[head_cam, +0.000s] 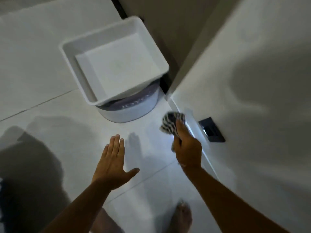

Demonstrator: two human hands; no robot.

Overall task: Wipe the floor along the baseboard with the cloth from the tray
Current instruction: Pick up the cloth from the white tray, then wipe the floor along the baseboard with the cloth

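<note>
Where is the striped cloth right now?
In the head view, the striped cloth is bunched in the right hand, low by the baseboard at right, just past the white tray and near a dark wall plate.

Round bin, wall socket, bare foot

A round white bin (127, 111) with a purple lid stood near the wall; a black socket (211, 130) sat low on the wall (252, 81); a bare foot (182, 216) rested below.
</note>
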